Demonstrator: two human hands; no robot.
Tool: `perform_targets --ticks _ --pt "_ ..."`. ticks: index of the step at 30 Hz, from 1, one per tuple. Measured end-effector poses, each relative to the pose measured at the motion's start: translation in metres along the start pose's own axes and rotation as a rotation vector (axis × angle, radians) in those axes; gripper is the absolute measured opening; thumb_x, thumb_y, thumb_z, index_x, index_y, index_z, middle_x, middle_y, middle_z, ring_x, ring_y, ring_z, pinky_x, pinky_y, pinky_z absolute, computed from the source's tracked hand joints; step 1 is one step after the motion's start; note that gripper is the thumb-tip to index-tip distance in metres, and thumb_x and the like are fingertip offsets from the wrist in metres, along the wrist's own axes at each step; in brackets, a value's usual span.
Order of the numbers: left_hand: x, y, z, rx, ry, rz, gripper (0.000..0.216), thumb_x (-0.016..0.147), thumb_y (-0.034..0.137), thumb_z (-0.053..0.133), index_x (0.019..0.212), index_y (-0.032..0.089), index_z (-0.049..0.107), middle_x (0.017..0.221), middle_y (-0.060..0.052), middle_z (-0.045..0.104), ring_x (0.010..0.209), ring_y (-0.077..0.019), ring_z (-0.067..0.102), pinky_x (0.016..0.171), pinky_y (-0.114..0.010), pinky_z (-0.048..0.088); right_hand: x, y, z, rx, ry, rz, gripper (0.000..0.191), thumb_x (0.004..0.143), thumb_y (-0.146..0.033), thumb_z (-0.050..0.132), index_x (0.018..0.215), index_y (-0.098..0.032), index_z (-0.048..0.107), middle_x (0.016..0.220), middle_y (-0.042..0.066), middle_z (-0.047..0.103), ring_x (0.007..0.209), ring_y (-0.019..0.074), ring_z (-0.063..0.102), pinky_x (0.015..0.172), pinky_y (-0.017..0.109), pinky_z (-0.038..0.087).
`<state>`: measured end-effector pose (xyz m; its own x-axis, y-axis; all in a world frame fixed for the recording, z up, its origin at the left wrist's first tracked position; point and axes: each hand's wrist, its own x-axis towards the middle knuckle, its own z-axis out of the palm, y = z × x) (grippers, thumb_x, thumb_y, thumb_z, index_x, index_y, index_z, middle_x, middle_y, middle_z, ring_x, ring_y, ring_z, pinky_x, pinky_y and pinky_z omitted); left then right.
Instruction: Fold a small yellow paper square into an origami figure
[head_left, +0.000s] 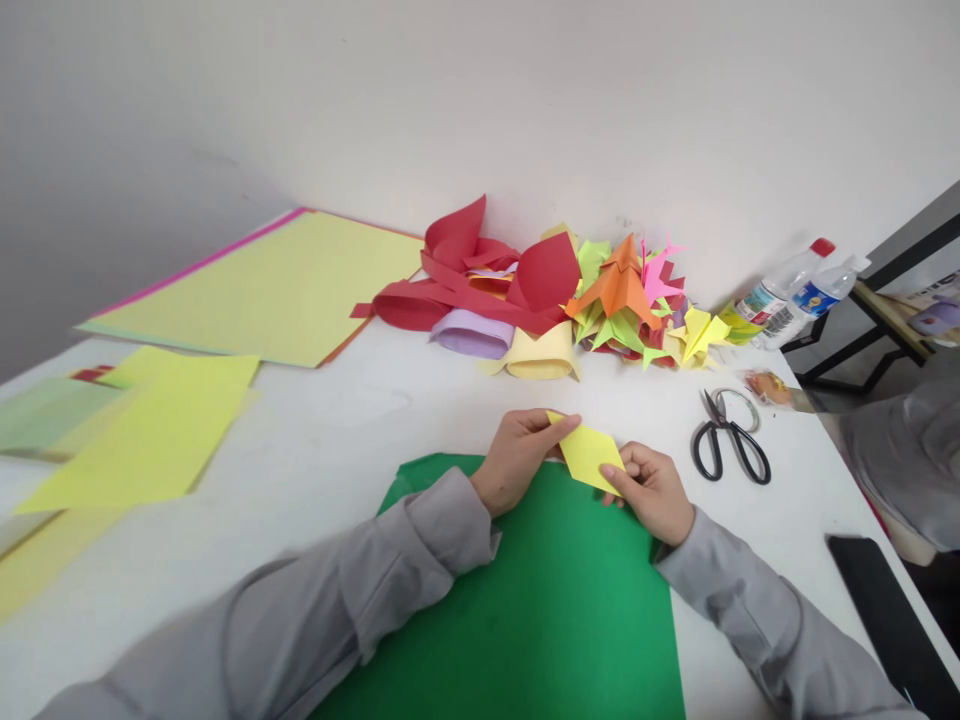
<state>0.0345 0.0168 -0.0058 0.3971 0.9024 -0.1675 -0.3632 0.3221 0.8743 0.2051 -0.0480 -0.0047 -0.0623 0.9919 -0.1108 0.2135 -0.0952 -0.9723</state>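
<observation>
A small folded yellow paper, diamond-shaped, is held between both hands just above a green sheet on the white table. My left hand pinches its upper left corner with thumb and fingers. My right hand pinches its lower right edge. Both sleeves are grey.
Black scissors lie right of my hands. A heap of folded paper figures and curled scraps sits by the wall. Large yellow sheets and smaller ones lie left. Two plastic bottles lie at far right, a black phone near the edge.
</observation>
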Motion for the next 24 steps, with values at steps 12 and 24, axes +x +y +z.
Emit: perform_targets --ticks 12,24 --pt "-0.007 0.004 0.005 0.344 -0.174 0.122 0.03 0.072 0.041 0.068 0.059 0.014 0.066 0.059 -0.002 0.06 0.055 -0.0126 0.052 0.053 -0.023 0.043 0.0 0.0 -0.002 -0.091 0.037 -0.083 0.046 0.076 -0.061 0.059 0.06 -0.017 0.056 0.045 -0.006 0.037 0.044 0.0073 0.029 0.042 0.022 0.026" --pt "-0.008 -0.003 0.004 0.286 -0.29 -0.007 0.016 0.064 0.028 0.074 0.07 0.014 0.075 0.058 -0.003 0.067 0.049 -0.0118 0.054 0.05 -0.023 0.043 0.0 0.003 -0.003 -0.149 0.015 -0.119 0.044 0.079 -0.053 0.06 0.055 -0.018 0.047 0.048 -0.007 0.033 0.046 0.0072 0.028 0.043 0.022 0.023"
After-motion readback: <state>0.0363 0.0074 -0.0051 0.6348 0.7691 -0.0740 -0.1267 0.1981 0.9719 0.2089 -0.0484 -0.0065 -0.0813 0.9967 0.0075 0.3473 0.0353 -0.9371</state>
